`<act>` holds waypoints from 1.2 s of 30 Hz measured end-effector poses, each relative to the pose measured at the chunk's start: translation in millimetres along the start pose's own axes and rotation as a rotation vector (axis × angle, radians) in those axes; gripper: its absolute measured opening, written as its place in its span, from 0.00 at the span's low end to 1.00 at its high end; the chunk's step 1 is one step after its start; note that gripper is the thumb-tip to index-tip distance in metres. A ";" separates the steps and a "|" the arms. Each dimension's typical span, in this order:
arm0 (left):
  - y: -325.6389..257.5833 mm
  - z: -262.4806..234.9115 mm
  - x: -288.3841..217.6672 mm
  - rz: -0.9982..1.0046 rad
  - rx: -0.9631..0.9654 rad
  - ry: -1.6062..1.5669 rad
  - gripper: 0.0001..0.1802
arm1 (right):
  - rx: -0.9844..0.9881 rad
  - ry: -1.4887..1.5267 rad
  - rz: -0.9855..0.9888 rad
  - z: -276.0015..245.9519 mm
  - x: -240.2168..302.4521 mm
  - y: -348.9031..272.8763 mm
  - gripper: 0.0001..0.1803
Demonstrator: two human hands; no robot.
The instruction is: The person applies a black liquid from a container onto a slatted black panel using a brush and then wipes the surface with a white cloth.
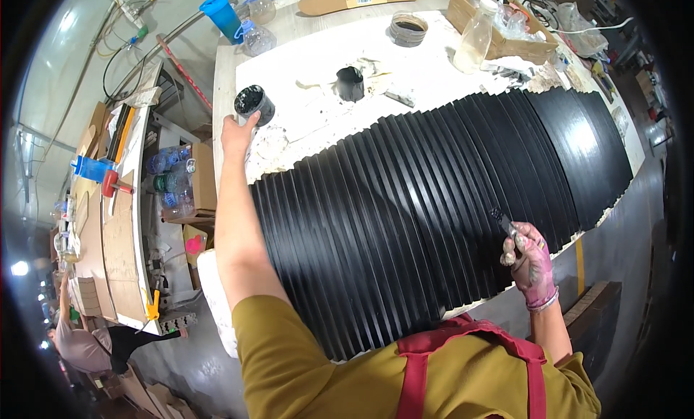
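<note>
Reaching out at eleven o'clock, the left hand has its fingers wrapped round a small black pot at the left edge of the white-covered table; the pot's inside looks dark and glossy, likely black paint. At twelve o'clock stands a second black cup, contents hidden, and beyond it a round tub with something dark inside. A clear bottle of pale liquid stands at one o'clock beside a cardboard box of plastic items.

Across the middle, a fan of overlapping black strips runs from six o'clock up to two o'clock. All visible faces look evenly black and glossy, so coating seems far along; I cannot tell which strips remain unfinished.

At four o'clock the right hand, in a stained pink glove, has its fingers clamped on a small brush, whose dark tip rests at the strips' near edge.
</note>
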State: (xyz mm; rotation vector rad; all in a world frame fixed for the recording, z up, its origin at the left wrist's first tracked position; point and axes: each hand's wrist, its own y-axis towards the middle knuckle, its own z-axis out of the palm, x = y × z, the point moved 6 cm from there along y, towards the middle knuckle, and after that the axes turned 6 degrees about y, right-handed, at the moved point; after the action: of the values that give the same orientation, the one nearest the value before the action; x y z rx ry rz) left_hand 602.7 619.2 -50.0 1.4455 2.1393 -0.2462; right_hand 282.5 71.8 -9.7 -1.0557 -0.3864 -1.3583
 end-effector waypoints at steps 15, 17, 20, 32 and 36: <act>-68.0 2.5 -37.4 0.338 0.363 0.377 0.53 | 0.093 0.038 -0.009 28.3 2.5 21.2 0.15; -61.0 -19.6 -35.1 0.294 0.228 0.263 0.49 | 0.081 0.045 -0.016 25.2 3.4 24.6 0.14; -35.9 -51.1 -39.9 0.291 0.000 0.192 0.44 | 0.069 0.046 -0.003 21.2 -0.9 24.5 0.15; 26.8 13.5 -52.4 0.251 0.107 0.455 0.37 | 0.025 0.004 -0.003 22.3 -6.6 25.5 0.15; 37.7 17.7 -61.3 0.405 0.118 0.466 0.39 | 0.050 -0.023 0.030 28.2 -10.3 27.8 0.15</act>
State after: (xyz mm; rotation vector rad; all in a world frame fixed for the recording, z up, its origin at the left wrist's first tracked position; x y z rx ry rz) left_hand 659.6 577.7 -27.0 2.1314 2.1310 0.1326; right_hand 314.9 96.5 -13.8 -1.0329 -0.4179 -1.3050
